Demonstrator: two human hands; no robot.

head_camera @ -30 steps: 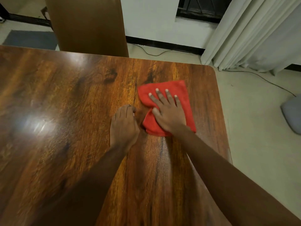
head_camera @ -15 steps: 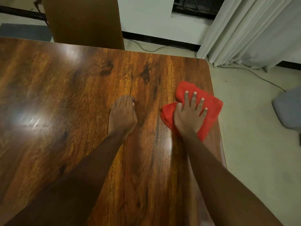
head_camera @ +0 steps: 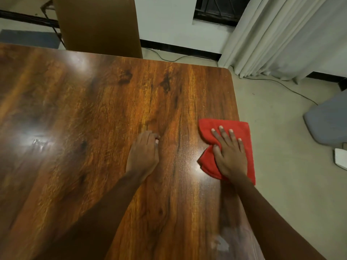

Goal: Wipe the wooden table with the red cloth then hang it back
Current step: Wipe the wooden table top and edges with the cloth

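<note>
A folded red cloth [head_camera: 208,130] lies at the right edge of the glossy wooden table [head_camera: 93,119], its right side hanging slightly past the rim. My right hand [head_camera: 230,153] presses flat on the cloth, fingers spread and pointing away from me. My left hand [head_camera: 143,153] rests on the bare wood to the left of the cloth, fingers curled under, holding nothing.
A brown chair back [head_camera: 97,25] stands at the table's far side. White curtains [head_camera: 291,34] hang at the right, with a cable [head_camera: 281,85] running over the floor. A grey cushioned seat [head_camera: 328,119] and a white object [head_camera: 340,159] sit on the floor at the right.
My right hand has slid the cloth from the table's middle to its right edge, then slightly toward me. The left hand has stayed planted on the wood.
</note>
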